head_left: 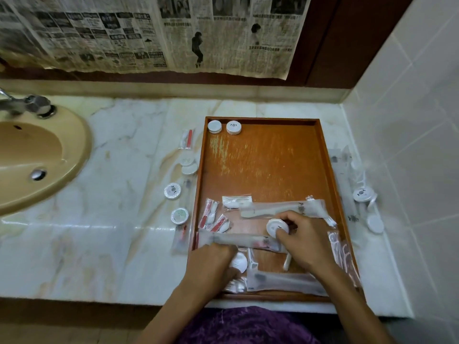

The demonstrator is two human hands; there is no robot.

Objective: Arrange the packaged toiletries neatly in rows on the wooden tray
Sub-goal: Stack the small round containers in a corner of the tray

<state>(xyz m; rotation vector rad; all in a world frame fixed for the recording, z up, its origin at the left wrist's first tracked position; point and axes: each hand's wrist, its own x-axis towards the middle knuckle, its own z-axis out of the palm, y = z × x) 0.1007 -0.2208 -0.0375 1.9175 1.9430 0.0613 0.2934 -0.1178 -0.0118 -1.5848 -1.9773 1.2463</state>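
Both hands work over the wooden tray (pixel 323 155): left hand (pixel 211 259) pinches a round packet (pixel 239 262), right hand (pixel 304 240) pinches a round soap (pixel 276 227).

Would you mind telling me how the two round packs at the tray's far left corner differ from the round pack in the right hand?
The two corner packs lie flat, side by side in a row, untouched; the held pack is tilted up, gripped by the right hand. The corner packs sit on bare tray; the held one is among loose sachets. All are white discs.
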